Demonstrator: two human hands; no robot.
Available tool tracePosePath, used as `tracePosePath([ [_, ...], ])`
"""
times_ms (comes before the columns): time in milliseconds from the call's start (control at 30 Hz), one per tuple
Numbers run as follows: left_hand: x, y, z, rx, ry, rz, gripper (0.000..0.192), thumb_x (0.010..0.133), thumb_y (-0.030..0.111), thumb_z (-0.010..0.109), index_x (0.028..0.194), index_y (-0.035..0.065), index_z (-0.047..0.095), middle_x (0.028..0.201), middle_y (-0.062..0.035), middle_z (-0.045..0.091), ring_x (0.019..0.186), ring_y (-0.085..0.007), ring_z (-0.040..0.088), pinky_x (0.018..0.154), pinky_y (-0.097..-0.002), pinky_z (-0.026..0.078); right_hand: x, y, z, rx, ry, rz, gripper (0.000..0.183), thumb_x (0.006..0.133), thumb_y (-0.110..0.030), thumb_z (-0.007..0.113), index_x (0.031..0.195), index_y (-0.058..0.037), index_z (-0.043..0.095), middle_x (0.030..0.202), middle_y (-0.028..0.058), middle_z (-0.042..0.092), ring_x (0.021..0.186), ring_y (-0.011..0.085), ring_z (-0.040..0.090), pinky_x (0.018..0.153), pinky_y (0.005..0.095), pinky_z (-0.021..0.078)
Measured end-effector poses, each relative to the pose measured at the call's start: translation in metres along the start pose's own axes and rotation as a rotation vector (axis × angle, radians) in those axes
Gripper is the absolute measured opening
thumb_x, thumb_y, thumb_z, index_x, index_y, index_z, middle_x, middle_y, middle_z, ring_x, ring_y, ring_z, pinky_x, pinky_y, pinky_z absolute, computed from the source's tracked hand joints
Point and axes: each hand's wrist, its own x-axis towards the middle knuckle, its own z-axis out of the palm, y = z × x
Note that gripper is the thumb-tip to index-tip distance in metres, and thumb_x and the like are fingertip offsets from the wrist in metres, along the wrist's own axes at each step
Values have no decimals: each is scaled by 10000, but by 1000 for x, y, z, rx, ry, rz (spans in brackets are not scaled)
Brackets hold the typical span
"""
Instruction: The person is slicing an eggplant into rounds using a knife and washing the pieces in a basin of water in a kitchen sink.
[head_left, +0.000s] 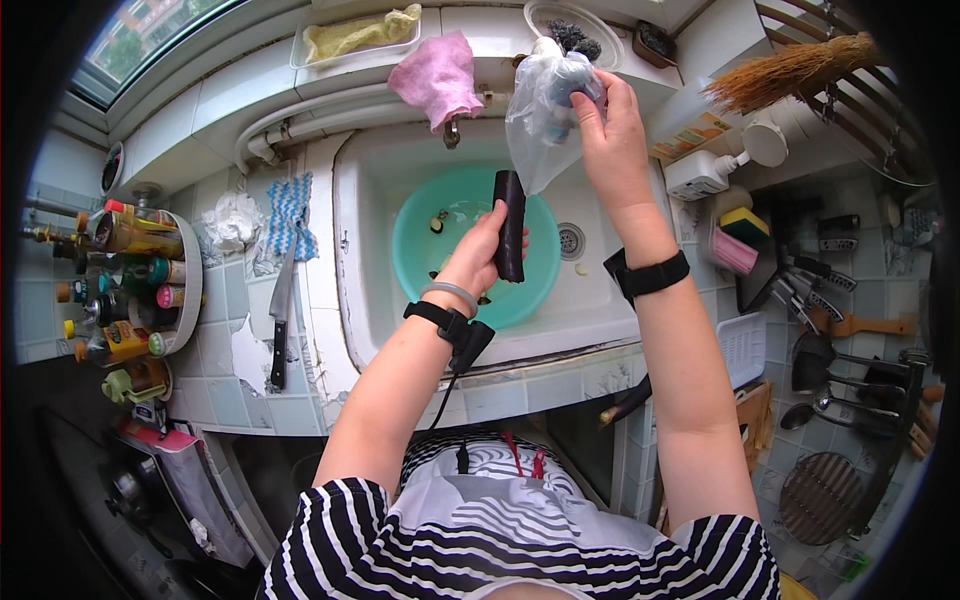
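Observation:
My left hand (480, 251) grips a dark purple eggplant piece (510, 225), held upright over a turquoise basin (544, 289). The basin stands in a white sink (600, 315) and holds water with a few small pieces in it. My right hand (615, 135) is raised at the sink's back right and pinches a clear plastic bag (540, 127). Something bluish shows through the bag, but I cannot tell what it is. The bag's lower tip hangs close to the eggplant's top end.
A pink cloth (439, 79) drapes over the faucet (451, 135). A kitchen knife (280, 315) lies on the left counter near a blue-and-white cloth (291, 214) and bottles in a white rack (191, 285). At the right are a pump bottle (697, 174), a sponge (744, 224) and a straw brush (795, 71).

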Motion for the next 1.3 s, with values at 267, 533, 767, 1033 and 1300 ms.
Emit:
tracePosePath([
  [267, 15, -7, 2, -51, -26, -8, 445, 1008, 442, 438, 1217, 50, 460, 965, -97, 604, 824, -203, 587, 730, -359, 518, -2, 2, -6, 75, -38, 9, 331, 923, -204, 614, 1191, -27, 533, 1110, 138, 570, 989, 295, 570, 883, 384, 451],
  [533, 18, -27, 7, -66, 70, 140, 403, 1029, 412, 404, 1199, 58, 496, 1049, -60, 586, 945, -191, 558, 875, -359, 454, -137, 28, 25, 130, -339, 813, 446, 986, -311, 521, 1288, 14, 468, 1177, 134, 553, 1037, 219, 557, 907, 320, 451],
  [767, 22, -24, 14, 269, 165, 237, 495, 864, 212, 702, 1199, -3, 408, 1043, -103, 561, 959, -195, 556, 843, -374, 473, -180, 26, 18, 153, -703, 752, 554, 904, -296, 624, 1350, -23, 440, 992, 118, 654, 809, 212, 649, 696, 326, 516],
  [1033, 66, -16, -5, -44, 258, 258, 426, 849, 235, 718, 1129, -8, 507, 875, -86, 569, 767, -208, 574, 689, -351, 495, -178, 15, 4, 124, -563, 697, 614, 863, -281, 679, 1354, 21, 471, 917, 101, 650, 787, 215, 615, 705, 318, 489],
  [1300, 47, -15, 9, -237, 15, 26, 297, 887, 307, 677, 1012, 75, 539, 856, -80, 608, 736, -214, 598, 596, -352, 522, -142, 19, 24, 525, -520, 1299, 342, 941, -372, 593, 1033, -43, 609, 742, -10, 566, 521, 43, 435, 434, 198, 329],
])
